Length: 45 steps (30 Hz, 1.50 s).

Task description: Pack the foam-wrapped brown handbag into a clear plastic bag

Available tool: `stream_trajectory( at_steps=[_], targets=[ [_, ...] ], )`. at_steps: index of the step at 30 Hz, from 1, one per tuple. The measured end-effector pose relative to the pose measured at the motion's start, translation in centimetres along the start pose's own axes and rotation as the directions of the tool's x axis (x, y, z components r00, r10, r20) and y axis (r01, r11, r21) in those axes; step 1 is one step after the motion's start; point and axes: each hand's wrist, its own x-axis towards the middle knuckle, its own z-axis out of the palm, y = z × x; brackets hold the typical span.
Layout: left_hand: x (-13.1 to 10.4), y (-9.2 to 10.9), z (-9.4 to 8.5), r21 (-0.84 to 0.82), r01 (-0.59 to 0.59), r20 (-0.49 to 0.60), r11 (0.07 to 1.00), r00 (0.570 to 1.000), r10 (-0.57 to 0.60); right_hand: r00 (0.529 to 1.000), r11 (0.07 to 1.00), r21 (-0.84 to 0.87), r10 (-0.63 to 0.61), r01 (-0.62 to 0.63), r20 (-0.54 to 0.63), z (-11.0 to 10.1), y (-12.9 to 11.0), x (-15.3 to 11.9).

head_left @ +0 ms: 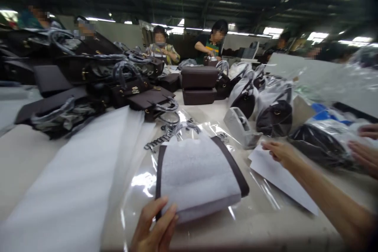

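Although white wrapping (197,171) hides most of the dark bag (232,163), near centre, the left hand (155,226) touches its near-left corner, grip unclear; whether the right hand (280,153), fingers bent, pinches the paper (276,173) at right, I cannot tell.

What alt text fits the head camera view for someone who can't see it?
The person's left hand touches the near left corner of a dark bag partly covered by white wrapping, with clear plastic around it. The right hand is at a white sheet; dark handbags crowd the table behind.
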Motion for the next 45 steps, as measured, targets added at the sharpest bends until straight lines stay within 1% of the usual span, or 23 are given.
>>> stream_trajectory(
  at_steps=[1, 3, 5, 6, 7, 8, 9, 10, 11, 12, 14, 16, 20, 22, 25, 27, 31, 35, 37, 39, 42, 45],
  targets=[
    [0.0, 0.2, -0.1, 0.0, 0.001, 0.014, 1.0, 1.0, -0.001, 0.999, 0.999, 0.027, -0.046, 0.045, 0.009, -0.2, -0.2, -1.3],
    [0.1, 0.6, -0.3, -0.005, 0.016, 0.017, 1.0, 1.0, -0.016, 0.981, 0.982, 0.1, -0.17, 0.16, 0.095, -0.1, -0.8, -5.0],
    [0.2, 0.9, -0.4, -0.006, 0.018, -0.003, 1.0, 1.0, -0.018, 0.922, 0.947, 0.17, -0.307, 0.272, 0.235, 1.0, -1.5, -10.1],
    [0.2, 1.0, -0.4, -0.006, 0.013, -0.021, 1.0, 1.0, -0.013, 0.89, 0.943, 0.169, -0.328, 0.287, 0.318, 2.0, -1.9, -13.0],
    [0.2, 1.1, -0.4, -0.004, 0.006, -0.041, 1.0, 0.999, -0.006, 0.85, 0.949, 0.168, -0.314, 0.267, 0.423, 3.3, -2.3, -15.9],
    [0.2, 1.2, -0.3, -0.002, 0.0, -0.055, 1.0, 0.999, 0.0, 0.796, 0.957, 0.192, -0.289, 0.219, 0.532, 4.8, -2.6, -18.6],
    [0.2, 1.3, -0.3, 0.0, -0.005, -0.064, 1.0, 0.998, 0.005, 0.734, 0.964, 0.222, -0.255, 0.145, 0.629, 6.4, -2.8, -21.0],
    [0.2, 1.3, -0.4, 0.003, -0.008, -0.069, 1.0, 0.998, 0.008, 0.686, 0.965, 0.252, -0.233, 0.074, 0.69, 7.9, -3.0, -23.0],
    [0.1, 1.3, -0.4, 0.008, -0.008, -0.071, 1.0, 0.997, 0.008, 0.65, 0.963, 0.269, -0.213, 0.014, 0.73, 9.5, -3.1, -24.6],
    [0.1, 1.3, -0.4, 0.013, -0.006, -0.074, 1.0, 0.997, 0.006, 0.633, 0.96, 0.28, -0.2, -0.028, 0.748, 10.8, -3.3, -25.6],
    [0.1, 1.2, -0.4, 0.017, -0.004, -0.086, 1.0, 0.996, 0.005, 0.641, 0.958, 0.283, -0.185, -0.053, 0.745, 13.0, -3.4, -26.7],
    [0.0, 1.1, -0.4, -0.003, -0.006, -0.101, 1.0, 0.995, 0.005, 0.672, 0.963, 0.266, -0.167, -0.045, 0.721, 14.4, -3.6, -26.8],
    [0.2, 0.9, -0.8, -0.097, 0.004, -0.116, 0.995, 0.993, -0.016, 0.726, 0.979, 0.198, -0.11, -0.037, 0.679, 15.7, -3.7, -26.7],
    [0.5, 0.9, -1.2, -0.107, 0.015, -0.072, 0.994, 0.997, -0.023, 0.743, 0.984, 0.174, -0.093, -0.032, 0.663, 15.9, -3.6, -26.8],
    [0.9, 0.8, -1.8, -0.079, 0.033, 0.047, 0.996, 0.998, -0.03, 0.759, 0.989, 0.148, -0.074, -0.029, 0.646, 16.1, -3.6, -26.9],
    [1.3, 0.8, -2.0, -0.056, 0.052, 0.104, 0.997, 0.994, -0.046, 0.76, 0.992, 0.12, -0.054, -0.032, 0.648, 16.2, -3.8, -26.9],
    [1.9, 1.1, -2.3, -0.015, 0.09, 0.166, 0.996, 0.982, -0.087, 0.758, 0.997, 0.05, 0.011, -0.057, 0.652, 16.2, -4.6, -27.0],
    [2.3, 1.2, -2.5, -0.01, 0.129, 0.207, 0.992, 0.97, -0.125, 0.778, 0.992, 0.074, 0.03, -0.098, 0.627, 15.9, -5.0, -27.7],
    [2.3, 1.2, -2.5, -0.017, 0.128, 0.211, 0.992, 0.97, -0.122, 0.785, 0.987, 0.11, 0.023, -0.116, 0.619, 15.7, -5.1, -28.3],
    [2.3, 1.2, -2.4, -0.022, 0.121, 0.205, 0.992, 0.972, -0.114, 0.806, 0.981, 0.146, 0.017, -0.128, 0.591, 15.4, -5.0, -28.9],
    [2.2, 1.2, -2.4, -0.035, 0.119, 0.21, 0.992, 0.972, -0.109, 0.85, 0.971, 0.193, 0.018, -0.139, 0.527, 15.2, -4.6, -29.2],
    [2.3, 1.3, -2.5, -0.07, 0.149, 0.228, 0.986, 0.965, -0.13, 0.86, 0.97, 0.217, -0.014, -0.113, 0.511, 15.7, -3.6, -29.0]
  ],
)
